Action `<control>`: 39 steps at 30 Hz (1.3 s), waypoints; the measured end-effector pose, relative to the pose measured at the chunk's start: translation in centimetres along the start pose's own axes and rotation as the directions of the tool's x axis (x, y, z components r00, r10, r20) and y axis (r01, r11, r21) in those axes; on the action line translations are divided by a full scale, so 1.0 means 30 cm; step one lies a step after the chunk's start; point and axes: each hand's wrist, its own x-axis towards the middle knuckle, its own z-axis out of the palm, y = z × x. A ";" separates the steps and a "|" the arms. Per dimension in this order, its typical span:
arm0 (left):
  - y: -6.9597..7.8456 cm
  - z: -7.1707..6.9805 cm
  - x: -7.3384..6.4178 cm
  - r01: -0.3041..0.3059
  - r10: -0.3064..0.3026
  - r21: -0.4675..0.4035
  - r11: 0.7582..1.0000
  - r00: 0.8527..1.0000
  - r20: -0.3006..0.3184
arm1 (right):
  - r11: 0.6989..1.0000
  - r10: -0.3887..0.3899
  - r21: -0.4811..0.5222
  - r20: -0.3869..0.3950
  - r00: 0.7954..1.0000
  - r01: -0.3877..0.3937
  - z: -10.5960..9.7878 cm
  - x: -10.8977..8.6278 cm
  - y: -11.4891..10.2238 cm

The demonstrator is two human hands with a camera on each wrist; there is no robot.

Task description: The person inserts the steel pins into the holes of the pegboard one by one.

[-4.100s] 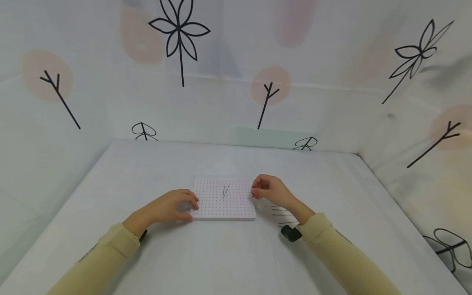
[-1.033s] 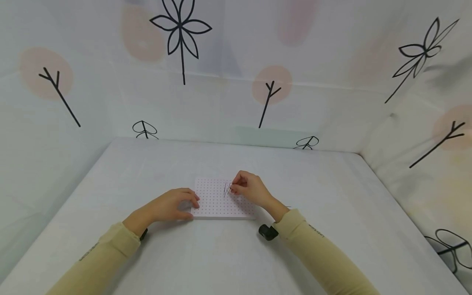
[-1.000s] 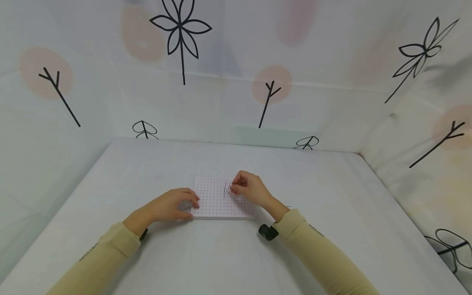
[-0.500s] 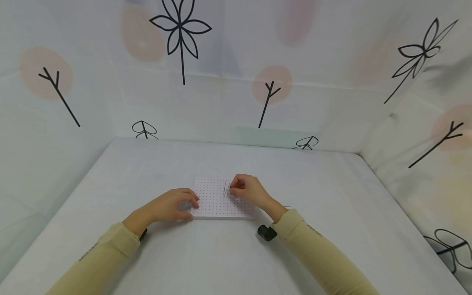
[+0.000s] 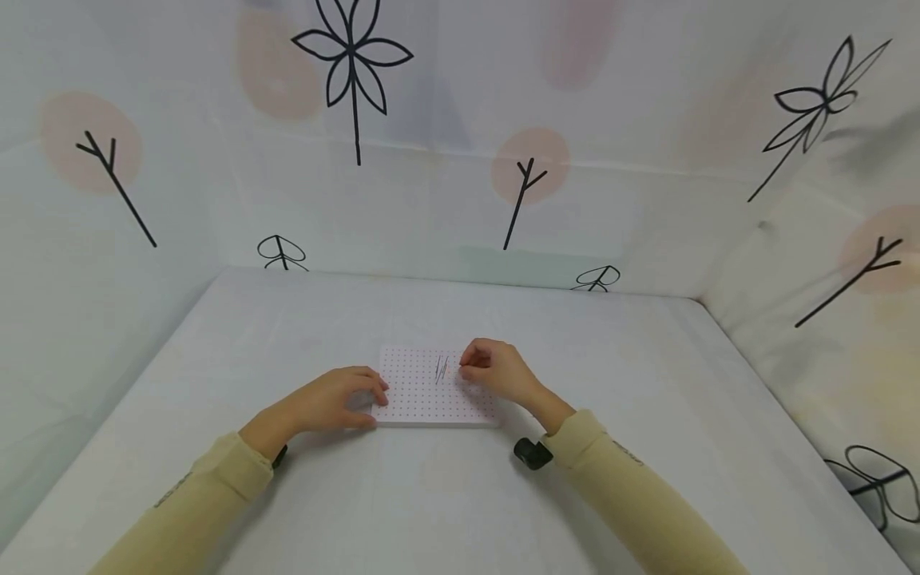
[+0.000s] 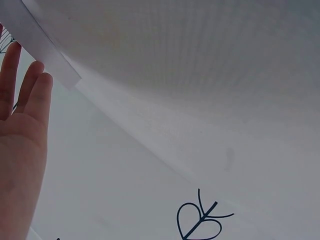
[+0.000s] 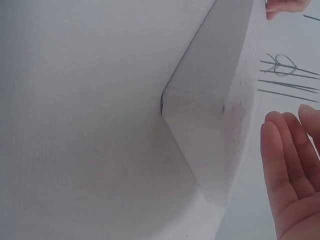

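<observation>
A white board with a grid of small holes [image 5: 410, 399] lies flat in the middle of the table. Several thin dark sticks [image 7: 287, 85] stand up from its upper part; in the head view these sticks [image 5: 440, 370] look like fine lines. At the board's left edge rests my left hand [image 5: 331, 402], fingers on the top and thumb by the near corner. Its fingers look fairly straight in the left wrist view [image 6: 27, 115]. Just right of the sticks hovers my right hand [image 5: 503, 372], fingers loosely bent. Nothing shows between its fingers [image 7: 275, 150] in the right wrist view.
The white-covered table [image 5: 402, 503] reaches a patterned cloth wall [image 5: 431, 200] at the back and sides. A dark wrist camera [image 5: 532, 454] sits under the right wrist. My right forearm covers the tabletop beside the board.
My right hand came left from the board's right edge to beside the standing sticks. Over the last half second it drew slightly back to the right. The left hand stayed still.
</observation>
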 end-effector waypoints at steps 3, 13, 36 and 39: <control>0.000 -0.002 -0.002 0.001 -0.001 0.006 1.000 1.000 0.001 | 1.000 -0.006 0.006 -0.006 1.000 0.006 -0.012 -0.009 0.005; -0.003 -0.001 -0.005 -0.016 0.016 0.006 1.000 1.000 -0.009 | 1.000 -0.017 0.001 -0.011 1.000 0.017 -0.050 -0.051 0.046; 0.001 0.001 -0.005 -0.016 0.016 0.015 1.000 1.000 -0.009 | 1.000 0.023 0.018 -0.030 0.999 -0.023 -0.130 -0.123 0.124; 0.004 -0.001 -0.005 -0.012 0.012 0.016 1.000 1.000 -0.003 | 1.000 0.029 0.007 -0.029 0.999 -0.029 -0.140 -0.131 0.130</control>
